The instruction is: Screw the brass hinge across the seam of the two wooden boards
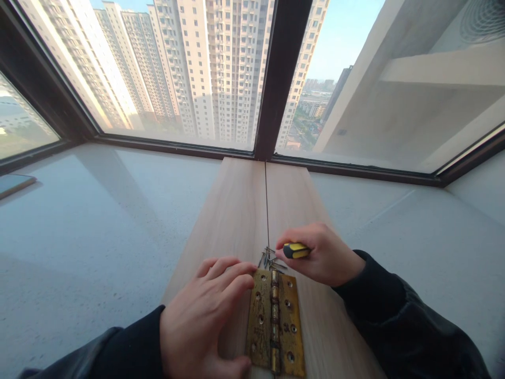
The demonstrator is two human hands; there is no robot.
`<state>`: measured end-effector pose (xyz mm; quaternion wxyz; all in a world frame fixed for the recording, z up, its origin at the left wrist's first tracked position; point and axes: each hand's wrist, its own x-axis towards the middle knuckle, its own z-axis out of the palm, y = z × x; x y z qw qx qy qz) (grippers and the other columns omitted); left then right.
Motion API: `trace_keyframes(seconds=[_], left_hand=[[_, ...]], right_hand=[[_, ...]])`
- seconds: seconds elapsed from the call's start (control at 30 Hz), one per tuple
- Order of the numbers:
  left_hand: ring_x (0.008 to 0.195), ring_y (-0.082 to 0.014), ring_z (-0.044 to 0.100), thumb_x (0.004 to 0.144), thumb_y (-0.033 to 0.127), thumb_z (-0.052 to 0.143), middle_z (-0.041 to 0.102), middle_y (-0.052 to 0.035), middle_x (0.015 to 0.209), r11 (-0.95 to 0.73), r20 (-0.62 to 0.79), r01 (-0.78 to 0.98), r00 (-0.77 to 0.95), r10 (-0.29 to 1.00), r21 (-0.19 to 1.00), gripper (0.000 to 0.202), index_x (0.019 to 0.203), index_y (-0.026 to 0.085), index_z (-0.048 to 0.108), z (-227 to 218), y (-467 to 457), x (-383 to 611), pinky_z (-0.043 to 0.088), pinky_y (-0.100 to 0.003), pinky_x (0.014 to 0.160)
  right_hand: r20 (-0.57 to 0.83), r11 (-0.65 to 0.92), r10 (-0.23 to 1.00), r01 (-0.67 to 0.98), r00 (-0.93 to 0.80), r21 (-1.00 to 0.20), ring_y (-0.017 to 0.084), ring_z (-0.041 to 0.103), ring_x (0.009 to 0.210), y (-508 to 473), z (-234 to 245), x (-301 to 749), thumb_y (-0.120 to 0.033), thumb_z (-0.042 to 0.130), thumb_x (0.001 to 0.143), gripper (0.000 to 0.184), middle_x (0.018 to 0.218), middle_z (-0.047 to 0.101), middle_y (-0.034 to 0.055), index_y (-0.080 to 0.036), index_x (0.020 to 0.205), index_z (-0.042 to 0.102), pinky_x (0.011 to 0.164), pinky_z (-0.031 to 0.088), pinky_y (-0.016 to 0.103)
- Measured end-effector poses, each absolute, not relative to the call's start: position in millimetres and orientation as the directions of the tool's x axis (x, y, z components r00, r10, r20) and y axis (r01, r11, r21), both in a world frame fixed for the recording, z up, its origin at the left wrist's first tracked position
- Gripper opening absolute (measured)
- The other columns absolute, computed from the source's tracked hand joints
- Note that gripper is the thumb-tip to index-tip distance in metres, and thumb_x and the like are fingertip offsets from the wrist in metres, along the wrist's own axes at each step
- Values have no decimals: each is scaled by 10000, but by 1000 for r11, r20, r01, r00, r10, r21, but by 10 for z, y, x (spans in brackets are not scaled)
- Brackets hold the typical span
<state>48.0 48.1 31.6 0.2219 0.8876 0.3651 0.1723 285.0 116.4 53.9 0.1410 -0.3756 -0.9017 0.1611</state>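
Note:
A worn brass hinge (275, 321) lies opened flat, its knuckle along the seam between two pale wooden boards (242, 202). My left hand (211, 310) rests along the hinge's left leaf, fingers stretched out and thumb near its lower corner; the fingertips reach the upper left edge. Closed in my right hand (319, 255) is a screwdriver (296, 250) with a yellow and black handle; its shaft is hidden. Just beyond the hinge, several loose screws (268, 259) lie in a small pile, close to my right fingertips. Whether any screws sit in the hinge holes I cannot tell.
The boards lie on a white speckled sill (130, 226) and run up to a dark window frame (264, 105). A flat thin object, perhaps a phone (16, 184), is at the far left. Tall buildings (205, 68) stand outside the glass.

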Motion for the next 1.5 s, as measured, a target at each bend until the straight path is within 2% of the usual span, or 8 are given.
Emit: trace_keyframes(seconds=[0.07,0.17,0.6,0.77,0.93,1.17,1.43,1.5], left_hand=[[1145,-285,408,480,308,645,502,-67,1251,-632,139,581,671,729,513,622,1057,211,432,324,483,486,282,-431,1006],[1139,-287,410,464,313,652,511,-59,1229,-631,146,582,665,732,513,640,1058,216,433,325,486,489,276,-431,1008],[1145,-292,410,446,340,677,505,-43,1256,-624,129,592,664,736,510,708,1099,227,427,323,494,479,259,-428,1017],[1141,-284,411,447,342,676,509,-44,1252,-638,140,586,672,727,500,728,1118,226,421,338,493,477,268,-425,1009],[1135,-279,424,469,418,700,511,-46,1257,-637,151,587,665,731,499,745,1131,219,424,329,486,473,272,-429,1006],[1091,-277,454,494,424,690,525,-52,1238,-625,152,561,667,730,543,686,1106,216,459,325,503,476,279,-437,1002],[1086,-275,457,498,419,667,523,-59,1237,-639,169,552,671,722,535,687,1115,210,447,308,498,473,282,-433,998],[1084,-279,459,494,411,662,524,-61,1237,-637,161,553,674,721,537,686,1114,213,443,314,499,474,288,-438,990]], right_hand=[[90,712,648,558,-757,-427,107,564,664,1163,525,2831,-351,531,893,238,749,582,3,-122,866,590,626,487,265],[46,729,606,532,-794,-431,124,577,737,1189,493,2825,-340,526,898,225,817,592,21,-124,902,590,679,496,293],[-124,685,664,666,-738,-296,138,567,777,1199,487,2855,-331,541,888,215,859,577,28,-120,911,575,713,492,319],[-143,670,674,681,-725,-296,136,566,773,1185,525,2854,-326,539,889,211,864,576,28,-121,927,572,707,492,315],[-155,661,676,686,-720,-305,135,565,767,1199,485,2848,-342,540,887,225,848,576,26,-120,900,576,706,491,315],[-40,670,664,618,-746,-410,130,559,740,1187,550,2865,-348,543,883,227,814,575,18,-124,887,579,688,479,304],[183,669,679,496,-711,-554,93,521,647,1142,631,2814,-158,573,803,36,740,583,1,-134,828,583,593,397,217],[224,670,682,471,-696,-574,87,528,648,1132,616,2804,-121,585,770,70,742,594,-4,-144,836,584,594,394,203]])
